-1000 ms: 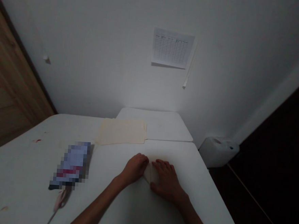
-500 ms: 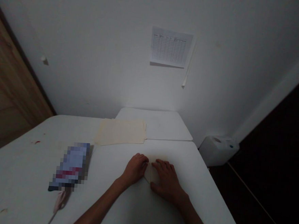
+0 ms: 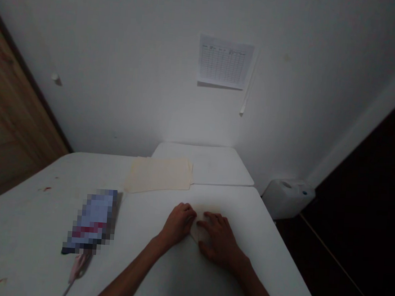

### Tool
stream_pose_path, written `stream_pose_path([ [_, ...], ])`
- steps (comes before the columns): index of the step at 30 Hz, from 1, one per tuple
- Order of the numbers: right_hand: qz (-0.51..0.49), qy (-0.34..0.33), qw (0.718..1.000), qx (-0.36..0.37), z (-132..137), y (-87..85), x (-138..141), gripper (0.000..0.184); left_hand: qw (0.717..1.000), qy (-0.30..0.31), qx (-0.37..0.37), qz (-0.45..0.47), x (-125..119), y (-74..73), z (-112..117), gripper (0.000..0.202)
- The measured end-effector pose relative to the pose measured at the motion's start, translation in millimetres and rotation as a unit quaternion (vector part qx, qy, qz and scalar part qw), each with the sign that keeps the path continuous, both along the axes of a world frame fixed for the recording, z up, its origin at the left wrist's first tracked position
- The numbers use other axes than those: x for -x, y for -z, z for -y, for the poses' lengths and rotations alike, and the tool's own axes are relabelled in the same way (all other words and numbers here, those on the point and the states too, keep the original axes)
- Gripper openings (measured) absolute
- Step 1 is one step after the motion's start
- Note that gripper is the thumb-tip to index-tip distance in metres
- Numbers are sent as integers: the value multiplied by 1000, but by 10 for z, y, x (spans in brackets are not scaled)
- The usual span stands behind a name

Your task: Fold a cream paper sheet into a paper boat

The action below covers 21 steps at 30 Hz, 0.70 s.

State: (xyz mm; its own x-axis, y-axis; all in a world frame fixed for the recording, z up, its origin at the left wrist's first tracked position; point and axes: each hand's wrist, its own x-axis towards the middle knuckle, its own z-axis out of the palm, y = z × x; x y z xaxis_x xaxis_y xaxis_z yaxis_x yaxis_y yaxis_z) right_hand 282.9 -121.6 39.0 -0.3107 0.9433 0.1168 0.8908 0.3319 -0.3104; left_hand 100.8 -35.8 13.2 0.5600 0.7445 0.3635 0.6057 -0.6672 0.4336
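- Folded cream paper (image 3: 201, 222) lies on the near part of a white folding table (image 3: 154, 276), between the two hands, and is partly covered by them; its folded edges meet in a point toward the person.
- The left hand (image 3: 178, 225) is held closed, with its fingers curled together and resting against the paper's left side. Whether an edge is pinched cannot be told from this view.
- The right hand (image 3: 217, 242) is laid on the paper's right side, with its fingers (image 3: 213, 219) spread and pressed down flat. Nothing is pinched by it.
- A stack of cream sheets (image 3: 158, 176) is laid farther along the table, beside a second white table section (image 3: 223, 164).
- A pixelated package (image 3: 92, 222) is placed left of the hands, with a pale pink item (image 3: 78, 268) just below it. Only a red band can be made out on the package; no brand can be read.
- A printed grid sheet (image 3: 224, 62) is taped to the wall, its writing too small to be read.
- A white plastic jerrycan (image 3: 287, 198) is seen beyond the table's right edge, and a wooden door (image 3: 14, 103) is seen on the left.
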Motion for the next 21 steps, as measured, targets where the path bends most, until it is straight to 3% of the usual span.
stream_pose_path([
  [21,-14,-2,1000,-6,-23,-5,-11,44,999,-4,-27,-45,-13,8,4,18],
])
